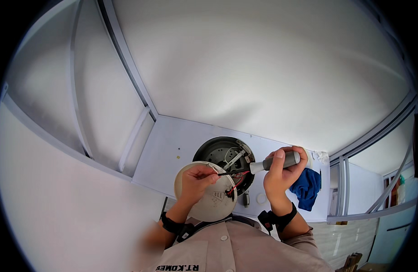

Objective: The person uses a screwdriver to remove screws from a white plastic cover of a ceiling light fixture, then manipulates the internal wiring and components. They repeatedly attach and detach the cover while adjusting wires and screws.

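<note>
My right hand [285,174] is closed around the thick grey handle of a screwdriver [288,160], whose dark shaft points left. At its far end, the fingertips of my left hand [197,181] pinch the tip; whether they also hold something small there, I cannot tell. Under my left hand a round, off-white cover [211,206] leans close to my body, with a small connector and red wires [239,182] on it. Behind the cover lies an open, round dark metal housing [211,152], with a metal bracket and pale wires inside. The cover and my hands hide part of the housing.
The white tabletop [166,136] meets a white wall at the back. A crumpled blue cloth [306,190] lies right of my right hand. A small dark cylinder [246,200] and a white ring [261,198] sit near the front edge. Metal frame posts [127,59] flank the table.
</note>
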`<act>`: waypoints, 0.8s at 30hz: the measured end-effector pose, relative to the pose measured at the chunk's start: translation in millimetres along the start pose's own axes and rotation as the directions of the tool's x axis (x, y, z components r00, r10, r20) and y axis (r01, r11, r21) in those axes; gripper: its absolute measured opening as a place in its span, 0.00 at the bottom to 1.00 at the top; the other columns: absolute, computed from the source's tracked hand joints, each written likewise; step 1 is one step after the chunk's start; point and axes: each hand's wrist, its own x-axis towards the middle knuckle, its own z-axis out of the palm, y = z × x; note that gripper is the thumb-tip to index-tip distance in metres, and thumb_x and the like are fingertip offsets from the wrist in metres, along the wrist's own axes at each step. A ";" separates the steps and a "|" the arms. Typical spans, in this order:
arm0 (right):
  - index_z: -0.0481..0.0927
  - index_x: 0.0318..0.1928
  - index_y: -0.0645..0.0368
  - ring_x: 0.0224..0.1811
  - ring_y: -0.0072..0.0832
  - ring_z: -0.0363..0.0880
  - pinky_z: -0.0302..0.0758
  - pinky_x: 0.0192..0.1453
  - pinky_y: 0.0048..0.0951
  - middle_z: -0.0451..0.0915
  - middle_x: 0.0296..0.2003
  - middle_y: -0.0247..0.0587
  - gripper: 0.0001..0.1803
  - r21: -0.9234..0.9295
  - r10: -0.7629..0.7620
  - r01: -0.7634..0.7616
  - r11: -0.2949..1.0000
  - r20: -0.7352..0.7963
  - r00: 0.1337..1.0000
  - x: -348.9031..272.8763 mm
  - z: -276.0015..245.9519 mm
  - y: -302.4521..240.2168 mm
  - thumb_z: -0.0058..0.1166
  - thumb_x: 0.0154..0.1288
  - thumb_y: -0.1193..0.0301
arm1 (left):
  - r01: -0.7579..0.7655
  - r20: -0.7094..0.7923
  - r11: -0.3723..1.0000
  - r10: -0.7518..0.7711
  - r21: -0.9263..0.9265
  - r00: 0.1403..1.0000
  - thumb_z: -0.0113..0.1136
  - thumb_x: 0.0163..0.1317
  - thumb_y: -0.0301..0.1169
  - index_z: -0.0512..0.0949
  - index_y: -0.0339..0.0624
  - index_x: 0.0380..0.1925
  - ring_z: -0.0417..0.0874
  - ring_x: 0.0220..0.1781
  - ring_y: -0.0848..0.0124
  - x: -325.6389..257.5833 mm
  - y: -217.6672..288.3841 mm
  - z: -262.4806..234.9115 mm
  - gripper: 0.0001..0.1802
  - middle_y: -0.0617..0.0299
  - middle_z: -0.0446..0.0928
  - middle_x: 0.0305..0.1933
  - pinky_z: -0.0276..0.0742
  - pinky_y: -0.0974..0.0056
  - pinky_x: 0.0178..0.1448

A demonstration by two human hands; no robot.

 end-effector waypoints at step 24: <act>0.61 0.60 0.53 0.34 0.35 0.83 0.85 0.37 0.38 0.80 0.39 0.50 0.32 0.185 -0.532 0.501 0.845 0.381 0.756 -15.2 -13.6 -14.1 0.71 0.66 0.74 | 0.107 0.047 0.994 -0.106 -0.018 0.993 0.72 0.64 0.18 0.85 0.31 0.46 0.91 0.45 0.68 -6.2 -2.1 -7.5 0.11 0.52 0.89 0.46 0.88 0.67 0.49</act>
